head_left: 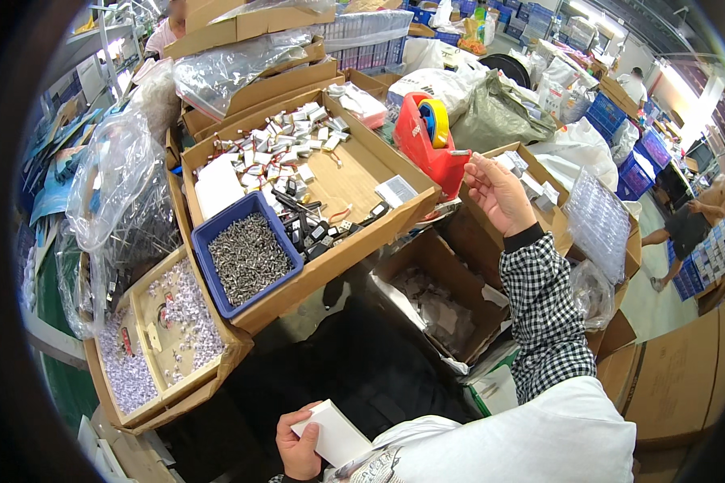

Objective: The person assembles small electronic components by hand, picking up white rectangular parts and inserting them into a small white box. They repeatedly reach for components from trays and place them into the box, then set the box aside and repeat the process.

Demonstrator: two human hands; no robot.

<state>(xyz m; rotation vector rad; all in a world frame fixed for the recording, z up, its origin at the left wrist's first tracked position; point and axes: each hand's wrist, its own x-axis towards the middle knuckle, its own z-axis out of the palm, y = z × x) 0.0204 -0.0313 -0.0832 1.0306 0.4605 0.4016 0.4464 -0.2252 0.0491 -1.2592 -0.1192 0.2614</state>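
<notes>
Low in the view, my left hand (300, 449) grips a small flat white box (340, 435), thumb across its top face. My right hand (501, 196) is stretched out to a red tape dispenser (413, 138) fitted with a yellow-rimmed roll (435, 121). Its thumb and forefinger are pinched together at the dispenser's cutting edge. Whatever lies between those fingertips is too small or clear to make out. Left of the dispenser, a shallow cardboard tray (350, 173) holds many small silver battery packs with wires (286, 145) and black cable plugs (318, 229).
A blue bin of metal screws (246, 258) sits at the tray's near corner. Below left is a divided wooden tray (157, 378) of small white parts. An open carton (435, 298) stands below the dispenser; clear plastic trays (598, 217) lie right. Other people are in the background.
</notes>
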